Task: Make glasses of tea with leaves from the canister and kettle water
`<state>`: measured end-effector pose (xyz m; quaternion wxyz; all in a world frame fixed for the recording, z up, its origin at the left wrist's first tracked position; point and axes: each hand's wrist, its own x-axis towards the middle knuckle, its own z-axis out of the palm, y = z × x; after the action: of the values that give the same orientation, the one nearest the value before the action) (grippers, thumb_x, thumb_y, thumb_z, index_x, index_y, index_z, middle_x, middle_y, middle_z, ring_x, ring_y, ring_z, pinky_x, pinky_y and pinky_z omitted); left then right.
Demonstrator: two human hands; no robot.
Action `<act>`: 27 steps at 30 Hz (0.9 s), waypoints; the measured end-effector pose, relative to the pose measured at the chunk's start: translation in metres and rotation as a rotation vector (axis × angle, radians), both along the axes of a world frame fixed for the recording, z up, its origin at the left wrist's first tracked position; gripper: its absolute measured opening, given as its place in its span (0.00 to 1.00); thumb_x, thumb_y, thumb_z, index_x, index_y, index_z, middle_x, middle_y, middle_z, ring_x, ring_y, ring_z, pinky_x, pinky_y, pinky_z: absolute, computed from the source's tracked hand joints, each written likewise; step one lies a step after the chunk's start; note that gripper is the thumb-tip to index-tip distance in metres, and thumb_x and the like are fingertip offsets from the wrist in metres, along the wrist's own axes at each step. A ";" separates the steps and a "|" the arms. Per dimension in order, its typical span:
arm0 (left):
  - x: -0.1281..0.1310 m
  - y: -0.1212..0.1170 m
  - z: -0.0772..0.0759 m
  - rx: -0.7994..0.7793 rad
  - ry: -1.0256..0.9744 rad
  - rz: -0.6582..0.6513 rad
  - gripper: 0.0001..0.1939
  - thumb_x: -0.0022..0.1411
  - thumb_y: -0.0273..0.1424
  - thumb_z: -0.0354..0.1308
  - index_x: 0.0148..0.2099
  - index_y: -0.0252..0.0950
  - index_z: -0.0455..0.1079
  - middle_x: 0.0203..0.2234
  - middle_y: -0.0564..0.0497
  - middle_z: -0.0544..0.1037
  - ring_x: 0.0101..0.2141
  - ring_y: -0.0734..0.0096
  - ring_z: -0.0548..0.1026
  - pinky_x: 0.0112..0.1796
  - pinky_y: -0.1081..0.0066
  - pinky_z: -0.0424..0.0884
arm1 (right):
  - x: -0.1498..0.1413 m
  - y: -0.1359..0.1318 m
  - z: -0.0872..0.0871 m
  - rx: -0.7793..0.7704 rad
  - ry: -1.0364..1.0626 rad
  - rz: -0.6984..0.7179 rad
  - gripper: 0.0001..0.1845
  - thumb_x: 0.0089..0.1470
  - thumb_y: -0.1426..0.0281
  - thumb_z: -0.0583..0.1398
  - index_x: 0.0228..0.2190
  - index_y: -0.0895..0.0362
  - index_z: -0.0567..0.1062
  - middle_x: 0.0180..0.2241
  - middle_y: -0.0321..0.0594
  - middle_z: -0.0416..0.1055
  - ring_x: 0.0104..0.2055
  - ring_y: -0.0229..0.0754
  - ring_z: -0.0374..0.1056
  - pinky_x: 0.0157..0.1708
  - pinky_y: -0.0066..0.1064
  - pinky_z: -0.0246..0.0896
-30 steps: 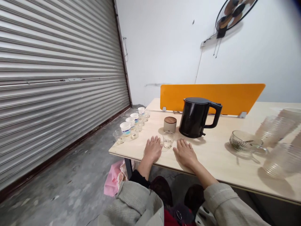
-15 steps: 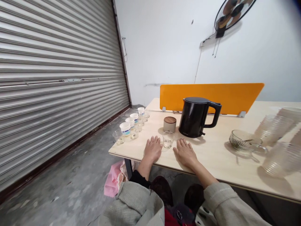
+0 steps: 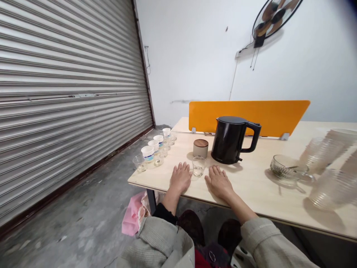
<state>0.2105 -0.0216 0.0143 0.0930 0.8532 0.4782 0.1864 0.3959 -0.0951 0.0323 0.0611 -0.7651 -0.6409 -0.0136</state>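
Both palms rest on the light wooden table (image 3: pixel 245 190), one on each side of a clear plastic cup (image 3: pixel 199 167) with a little something dark in its bottom. My left hand (image 3: pixel 180 178) lies flat just left of the cup, fingers stretched out. On the cup's right, my right hand (image 3: pixel 219 181) lies flat too and holds nothing. Behind the cup stands a small grey canister (image 3: pixel 200 150) with a wooden lid. A black electric kettle (image 3: pixel 229 143) stands beyond my right hand, its handle turned to the right.
Along the left edge run several white paper cups (image 3: pixel 147 153) and several clear cups (image 3: pixel 158 160). To the right are a glass cup (image 3: pixel 284 166) with a spoon and stacks of plastic cups (image 3: pixel 331 190). An orange divider (image 3: pixel 245 111) crosses behind; a pink bag (image 3: pixel 131 214) lies on the floor.
The view has shifted very slightly. Both hands, the cup and the kettle stay in the same places on the table.
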 end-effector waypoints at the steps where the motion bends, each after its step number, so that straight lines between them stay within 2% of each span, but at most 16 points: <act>1: 0.000 0.000 0.000 0.000 -0.001 -0.001 0.28 0.73 0.39 0.39 0.71 0.36 0.57 0.72 0.43 0.54 0.71 0.49 0.48 0.68 0.47 0.43 | 0.000 0.000 0.000 0.000 -0.001 0.000 0.35 0.67 0.61 0.44 0.67 0.69 0.57 0.72 0.57 0.47 0.74 0.55 0.39 0.70 0.50 0.36; 15: 0.000 0.001 -0.001 0.022 0.024 0.002 0.29 0.74 0.39 0.38 0.71 0.36 0.57 0.72 0.43 0.54 0.71 0.50 0.48 0.68 0.47 0.43 | -0.002 -0.001 0.001 -0.008 -0.017 0.000 0.34 0.68 0.62 0.44 0.67 0.70 0.56 0.72 0.56 0.47 0.74 0.56 0.39 0.70 0.50 0.35; 27: 0.001 0.004 -0.007 0.065 0.097 0.027 0.29 0.75 0.41 0.36 0.72 0.36 0.55 0.72 0.46 0.53 0.71 0.53 0.48 0.69 0.49 0.45 | -0.001 0.001 -0.001 -0.010 -0.033 0.000 0.34 0.68 0.61 0.44 0.68 0.69 0.56 0.72 0.55 0.47 0.74 0.55 0.39 0.70 0.49 0.35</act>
<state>0.2114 -0.0179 0.0077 0.0395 0.8571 0.4875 0.1616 0.3953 -0.0942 0.0310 0.0468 -0.7650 -0.6419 -0.0227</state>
